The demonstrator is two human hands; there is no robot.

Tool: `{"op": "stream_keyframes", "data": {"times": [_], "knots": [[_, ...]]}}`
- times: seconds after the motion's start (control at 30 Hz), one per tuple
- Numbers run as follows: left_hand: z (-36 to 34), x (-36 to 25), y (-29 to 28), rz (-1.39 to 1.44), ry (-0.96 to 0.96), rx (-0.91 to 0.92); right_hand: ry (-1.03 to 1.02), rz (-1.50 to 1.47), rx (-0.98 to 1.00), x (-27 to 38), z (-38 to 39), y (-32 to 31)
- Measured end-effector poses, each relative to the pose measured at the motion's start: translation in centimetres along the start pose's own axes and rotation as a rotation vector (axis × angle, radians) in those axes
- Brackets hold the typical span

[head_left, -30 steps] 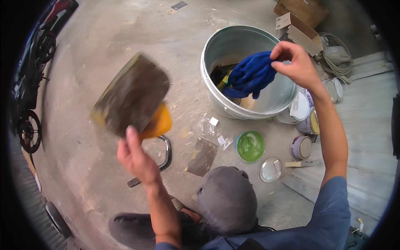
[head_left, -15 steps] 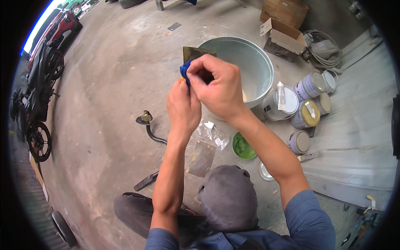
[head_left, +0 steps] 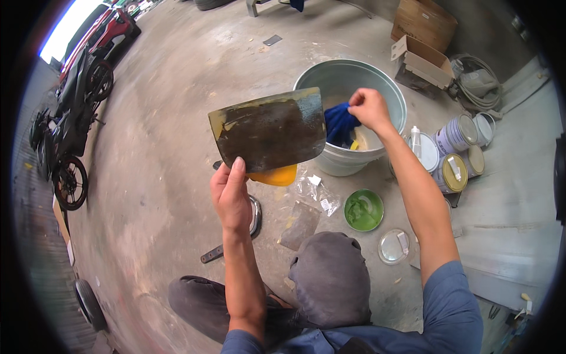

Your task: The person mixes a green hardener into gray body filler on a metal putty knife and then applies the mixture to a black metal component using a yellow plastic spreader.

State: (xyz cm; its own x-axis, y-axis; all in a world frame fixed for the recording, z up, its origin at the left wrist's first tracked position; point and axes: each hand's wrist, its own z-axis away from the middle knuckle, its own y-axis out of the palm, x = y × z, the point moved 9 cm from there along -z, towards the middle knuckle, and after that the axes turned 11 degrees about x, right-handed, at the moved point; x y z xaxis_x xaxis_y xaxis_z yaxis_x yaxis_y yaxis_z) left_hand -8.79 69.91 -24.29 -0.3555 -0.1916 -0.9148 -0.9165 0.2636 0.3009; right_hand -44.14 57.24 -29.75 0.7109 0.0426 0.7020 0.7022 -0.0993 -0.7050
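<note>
My left hand pinches the lower edge of a dark, roughly rectangular plate, smeared yellowish along its top edge and bluish at one corner. A yellow spreader sticks out beneath the plate, held in the same hand. My right hand is closed on a bunched blue cloth, which hangs over the opening of a large pale grey-green bucket. Beside the cloth, a small yellow piece shows; I cannot tell what it is. The plate hides the bucket's left side.
A green dish of green paste and a clear round lid lie near my knee. Several cans, one yellow-topped, stand on the right. Cardboard boxes are behind. A curved metal bar lies left; a motorcycle stands farther off.
My hands have parted: the left has lowered with the plate, whose broad face now shows, and the right has moved right with the blue cloth, over the bucket.
</note>
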Motion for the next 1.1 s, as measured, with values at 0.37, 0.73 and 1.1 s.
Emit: {"op": "stream_keyframes", "data": {"times": [0.37,0.73,1.1], "knots": [[3.1,3.8,-1.9,0.294,-0.069,-0.152,-0.055,-0.214,0.190,4.8,5.1,1.3],[4.3,7.5,0.7,0.367,-0.170,-0.078,-0.200,-1.010,0.437,13.9,14.6,9.5],[5.2,8.6,-0.3,0.095,-0.248,-0.080,-0.001,-1.059,0.089,10.5,14.6,9.7]]}}
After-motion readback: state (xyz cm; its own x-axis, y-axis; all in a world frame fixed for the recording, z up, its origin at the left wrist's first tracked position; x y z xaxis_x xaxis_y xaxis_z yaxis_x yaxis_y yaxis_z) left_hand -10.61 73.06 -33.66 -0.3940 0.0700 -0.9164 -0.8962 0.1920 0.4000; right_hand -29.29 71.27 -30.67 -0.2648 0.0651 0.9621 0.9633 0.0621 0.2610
